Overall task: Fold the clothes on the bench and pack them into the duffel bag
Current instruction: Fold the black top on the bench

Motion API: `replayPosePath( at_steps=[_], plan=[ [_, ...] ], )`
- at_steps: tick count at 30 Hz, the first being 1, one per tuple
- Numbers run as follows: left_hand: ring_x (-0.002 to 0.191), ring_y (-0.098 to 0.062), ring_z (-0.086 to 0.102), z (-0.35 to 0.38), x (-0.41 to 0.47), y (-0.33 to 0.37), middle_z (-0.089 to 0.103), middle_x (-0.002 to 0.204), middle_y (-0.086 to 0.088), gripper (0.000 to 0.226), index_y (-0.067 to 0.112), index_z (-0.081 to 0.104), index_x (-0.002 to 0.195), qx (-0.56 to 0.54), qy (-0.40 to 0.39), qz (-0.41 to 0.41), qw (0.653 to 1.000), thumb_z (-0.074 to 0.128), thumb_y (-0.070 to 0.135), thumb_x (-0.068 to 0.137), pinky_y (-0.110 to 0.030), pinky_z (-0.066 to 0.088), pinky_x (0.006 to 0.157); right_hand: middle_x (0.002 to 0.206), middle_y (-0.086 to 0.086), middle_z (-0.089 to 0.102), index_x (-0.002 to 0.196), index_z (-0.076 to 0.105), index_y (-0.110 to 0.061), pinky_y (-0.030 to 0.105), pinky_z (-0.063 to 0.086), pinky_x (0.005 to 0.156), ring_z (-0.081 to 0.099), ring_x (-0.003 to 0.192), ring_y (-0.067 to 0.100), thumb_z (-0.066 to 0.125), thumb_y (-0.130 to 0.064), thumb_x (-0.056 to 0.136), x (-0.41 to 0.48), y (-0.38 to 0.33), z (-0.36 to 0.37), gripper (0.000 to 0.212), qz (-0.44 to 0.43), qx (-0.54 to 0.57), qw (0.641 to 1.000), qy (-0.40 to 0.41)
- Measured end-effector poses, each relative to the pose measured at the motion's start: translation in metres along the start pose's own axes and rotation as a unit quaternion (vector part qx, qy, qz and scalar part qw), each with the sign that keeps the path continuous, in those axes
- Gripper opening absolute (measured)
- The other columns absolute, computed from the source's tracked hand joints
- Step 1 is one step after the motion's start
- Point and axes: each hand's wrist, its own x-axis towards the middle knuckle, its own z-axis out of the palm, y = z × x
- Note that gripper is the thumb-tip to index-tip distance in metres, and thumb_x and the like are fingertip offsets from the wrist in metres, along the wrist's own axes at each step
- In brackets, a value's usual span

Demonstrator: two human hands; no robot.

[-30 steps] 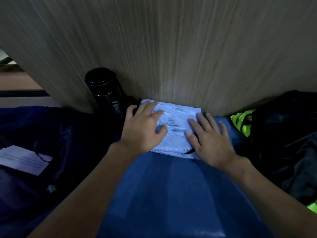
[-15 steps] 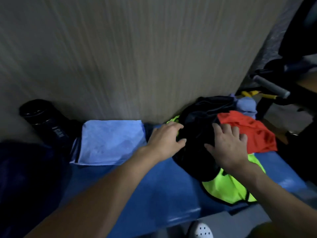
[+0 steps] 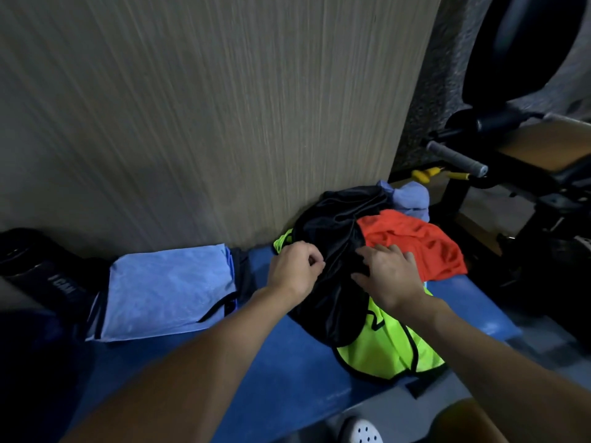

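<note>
Nearest of all, at the bottom edge, the toe of a white perforated shoe shows below the front of the blue bench. At the near left a dark navy mass of fabric lies in shadow; whether it is the duffel bag cannot be told.

On the right part of the bench a neon yellow vest with black trim lies flat, its near edge hanging close to the bench front. A black garment lies crumpled on top of it and runs back to the wall.

Both bare forearms reach in from the near side to this pile. The left hand has its fingers curled tight at the left edge of the black garment, gripping a fold of it. The right hand lies on the same garment with fingers spread wide and fairly straight, pressing down.

To the left, apart from the pile, a folded light blue cloth sits square on the bench against the wall. Just right of the right hand lies a crumpled orange-red garment.

Farther left a black bottle with white lettering lies tilted beside the folded cloth. Behind the pile sits a pale lavender cloth. A wood-grain wall panel backs the bench, and at far right stands exercise gear with a grey-gripped handle.
</note>
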Motion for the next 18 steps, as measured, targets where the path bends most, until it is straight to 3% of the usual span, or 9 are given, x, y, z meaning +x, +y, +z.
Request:
replayPosePath(
  at_steps=[2,4,7,10,13,15,18],
  plan=[
    [0.076,-0.013,0.059,-0.001,-0.002,0.0,0.059,0.083,0.01,0.011,0.019,0.065,0.082,-0.048,0.035,0.027,0.998,0.066,0.018,0.093,-0.033,0.049,0.073,0.108,-0.001,0.064,0.096,0.062,-0.028,0.038,0.03,0.081,0.052,0.109,0.028,0.054,-0.033,0.091,-0.001,0.001,0.003,0.01,-0.009,-0.014,1.0,0.018],
    [0.064,-0.009,0.051,-0.006,-0.007,0.0,0.054,0.073,0.008,0.017,0.019,0.056,0.08,-0.092,0.061,0.032,0.993,0.06,0.014,0.095,-0.027,0.043,0.063,0.097,-0.001,0.066,0.079,0.057,-0.027,0.038,0.027,0.075,0.054,0.1,0.028,0.05,-0.025,0.091,-0.004,0.001,0.006,0.013,-0.024,-0.017,0.998,0.053],
    [0.055,-0.007,0.038,-0.021,-0.014,0.003,0.048,0.063,0.006,0.022,0.02,0.049,0.079,-0.191,0.109,0.031,0.975,0.054,0.009,0.097,-0.026,0.036,0.056,0.091,-0.001,0.064,0.085,0.059,-0.023,0.039,0.031,0.074,0.055,0.092,0.029,0.053,-0.019,0.09,-0.004,-0.002,-0.004,0.009,-0.039,0.107,0.985,0.131],
    [0.054,-0.01,0.036,-0.046,-0.018,0.01,0.046,0.059,0.003,0.022,0.02,0.048,0.08,-0.267,0.159,0.052,0.949,0.053,0.007,0.097,-0.029,0.032,0.054,0.077,0.004,0.064,0.086,0.056,-0.016,0.043,0.046,0.068,0.061,0.076,0.031,0.054,-0.01,0.09,0.0,-0.004,-0.031,0.008,-0.041,0.27,0.942,0.197],
    [0.056,-0.006,0.037,-0.08,-0.03,0.03,0.045,0.06,0.006,0.028,0.024,0.048,0.079,-0.305,0.206,0.083,0.926,0.053,0.003,0.097,-0.023,0.032,0.053,0.072,-0.002,0.061,0.088,0.056,-0.011,0.032,0.045,0.066,0.061,0.071,0.019,0.055,-0.004,0.093,-0.002,-0.018,-0.07,0.008,-0.06,0.351,0.902,0.244],
    [0.054,-0.002,0.036,-0.107,-0.041,0.043,0.045,0.061,0.007,0.029,0.024,0.048,0.08,-0.322,0.232,0.097,0.913,0.053,0.001,0.098,-0.018,0.031,0.053,0.072,-0.009,0.059,0.085,0.055,-0.018,0.025,0.045,0.068,0.06,0.072,0.013,0.058,-0.006,0.093,-0.007,-0.033,-0.095,0.015,-0.068,0.395,0.881,0.25],
    [0.052,0.0,0.037,-0.148,-0.06,0.055,0.045,0.058,0.013,0.027,0.024,0.049,0.08,-0.32,0.253,0.12,0.905,0.054,0.004,0.098,-0.016,0.03,0.052,0.073,-0.009,0.062,0.078,0.054,-0.027,0.028,0.046,0.07,0.06,0.073,0.01,0.06,-0.011,0.092,-0.018,-0.051,-0.128,0.022,-0.073,0.442,0.859,0.247]
  ],
)
